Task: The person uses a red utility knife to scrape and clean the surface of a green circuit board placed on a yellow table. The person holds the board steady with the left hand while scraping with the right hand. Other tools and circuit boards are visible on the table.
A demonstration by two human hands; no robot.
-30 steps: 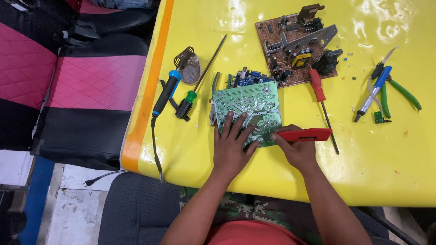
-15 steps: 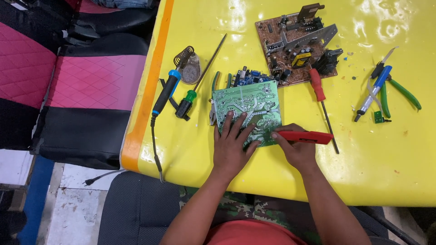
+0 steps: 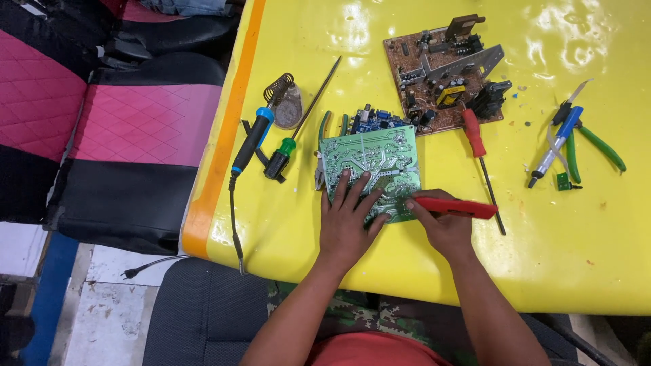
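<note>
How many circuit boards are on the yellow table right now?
3: a green circuit board under the left hand, a blue board poking out behind it, partly hidden, and a brown board at the far side. More may lie hidden under the green one.

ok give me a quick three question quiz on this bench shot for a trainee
1. True or false: the left hand lies flat on the green circuit board.
2. Which tool does the right hand hold? A) the red-handled tool B) the green-handled pliers C) the blue-handled soldering iron
3. Fill in: the brown circuit board lies on the yellow ______, beyond the green board.

Key: 1 true. 2 A. 3 table.
</note>
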